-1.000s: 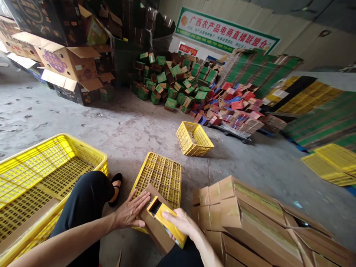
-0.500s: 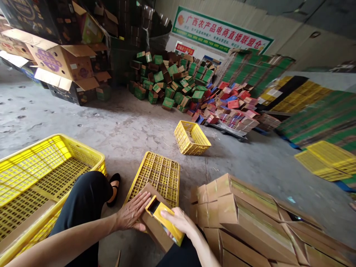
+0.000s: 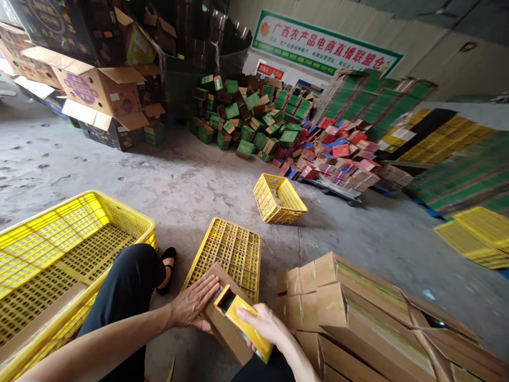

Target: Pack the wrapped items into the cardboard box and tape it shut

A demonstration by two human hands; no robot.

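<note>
A narrow brown cardboard box [image 3: 223,333] lies tilted across the near edge of an upturned yellow crate [image 3: 233,249], its lower end by my right thigh. My left hand [image 3: 195,302] rests flat on the box's upper left side, fingers stretched out. Wrapped around a yellow tape dispenser [image 3: 245,322], my right hand [image 3: 262,322] holds it against the top of the box. A shiny bit of tape shows near the dispenser's front end. The dispenser's underside is hidden.
A large yellow crate [image 3: 101,223] with a flat cardboard piece [image 3: 43,323] stands at my left. Stacked cardboard boxes [image 3: 369,318] rise close on my right. A smaller yellow crate [image 3: 278,199] sits ahead. Heaps of green boxes [image 3: 246,122] and red boxes [image 3: 340,151] lie farther back.
My right hand and the tape dispenser have slid slightly down the box, away from my left fingertips. The whole view has shifted a little. My left hand stays on the box.
</note>
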